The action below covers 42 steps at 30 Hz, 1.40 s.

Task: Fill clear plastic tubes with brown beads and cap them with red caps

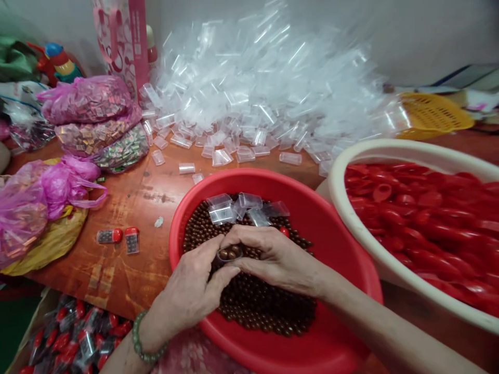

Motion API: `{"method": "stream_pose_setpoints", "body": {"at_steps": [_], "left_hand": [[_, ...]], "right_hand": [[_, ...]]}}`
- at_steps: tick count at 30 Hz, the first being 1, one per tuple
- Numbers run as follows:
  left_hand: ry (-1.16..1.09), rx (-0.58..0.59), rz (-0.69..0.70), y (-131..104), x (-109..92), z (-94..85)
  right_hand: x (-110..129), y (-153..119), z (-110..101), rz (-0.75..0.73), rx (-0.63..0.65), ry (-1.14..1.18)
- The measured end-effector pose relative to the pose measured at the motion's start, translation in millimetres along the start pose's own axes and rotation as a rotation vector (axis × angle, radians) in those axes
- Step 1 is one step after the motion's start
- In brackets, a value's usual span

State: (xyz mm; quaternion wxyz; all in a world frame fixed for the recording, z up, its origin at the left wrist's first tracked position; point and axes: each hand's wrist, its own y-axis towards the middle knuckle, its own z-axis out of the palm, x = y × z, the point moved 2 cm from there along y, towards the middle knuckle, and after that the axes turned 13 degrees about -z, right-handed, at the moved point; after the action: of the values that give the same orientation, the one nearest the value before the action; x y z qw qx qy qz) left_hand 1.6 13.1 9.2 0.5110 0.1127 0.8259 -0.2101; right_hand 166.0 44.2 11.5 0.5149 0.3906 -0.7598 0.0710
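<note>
The left hand (191, 283) and the right hand (278, 254) are both closed around one little clear case (224, 263), pinching it between thumbs and fingers, with its open end up. It is over the near-middle of the big red basin (341, 244). Round brown balls show in its mouth, so it looks filled or almost filled, but it has no cap on yet. Under the hands lie lots more brown balls (268, 314). On the far side of the basin, a few clear cases (222, 215) rest on the balls and look empty. One small red thing (284, 231) sits just beside the right hand. To the left, on the desk (156, 182), are two capped cases (109, 236) with dark balls inside, and these look all done. At the near left, a carton (30, 332) holds many more red-topped cases (78, 332), so a good lot seems finished. Much is left, though: a huge heap of clear cases (268, 88) lies at the far side, and the pale tub (338, 179) on the right is full of loose red caps (432, 223).
</note>
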Motion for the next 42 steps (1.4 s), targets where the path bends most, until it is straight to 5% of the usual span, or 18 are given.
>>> {"method": "stream_pose_setpoints", "body": {"at_steps": [8, 20, 30, 36, 42], "left_hand": [[-0.389, 0.09, -0.133, 3.7, -0.2, 2.5], [-0.421, 0.115, -0.138, 4.8, 1.9, 3.8], [-0.594, 0.154, -0.188, 11.9, 5.2, 1.8], [-0.62, 0.185, -0.225, 11.8, 5.7, 1.9], [-0.637, 0.176, -0.25, 13.1, 5.4, 3.7]], "right_hand": [[17.5, -12.9, -8.2, 0.013, -0.083, -0.183], [26.0, -13.2, -12.9, -0.112, -0.001, -0.222], [24.4, -17.1, -3.4, -0.217, -0.212, -0.331], [24.6, -21.2, -10.4, -0.075, -0.297, -0.271], [27.9, -16.6, -19.4, -0.061, -0.18, -0.31]]}}
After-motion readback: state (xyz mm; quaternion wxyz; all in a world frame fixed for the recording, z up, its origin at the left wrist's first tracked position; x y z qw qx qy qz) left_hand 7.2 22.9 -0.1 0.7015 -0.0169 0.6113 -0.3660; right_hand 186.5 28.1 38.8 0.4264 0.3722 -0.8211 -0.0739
